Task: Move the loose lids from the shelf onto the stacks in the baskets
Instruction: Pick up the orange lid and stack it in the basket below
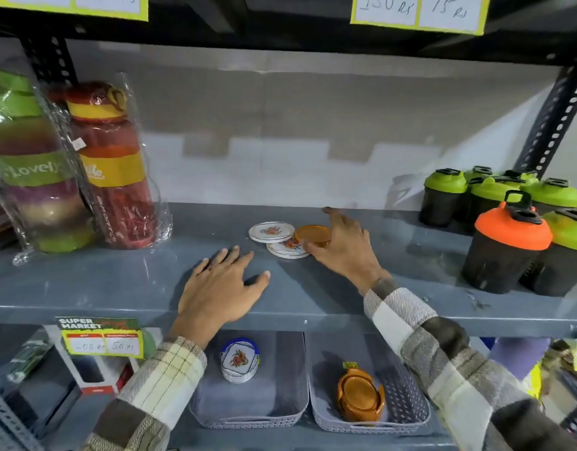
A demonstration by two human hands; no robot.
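1. Head view: right hand [342, 245] on shelf [117, 281], fingers curled round rim of orange lid [313, 234], not yet lifted.
2. Left hand [220, 288] flat, open, palm down on shelf, holding nothing.
3. Two white flower lids [271, 231] just beside orange lid, touching or overlapping it; hard to tell which.
4. Below: white stack [239, 361] in left basket [248, 415], orange stack [360, 395] in right basket [371, 424].
5. Probably light, stiff, smooth plastic, a bit slippery; best pinched at rim, thumb opposite fingers.
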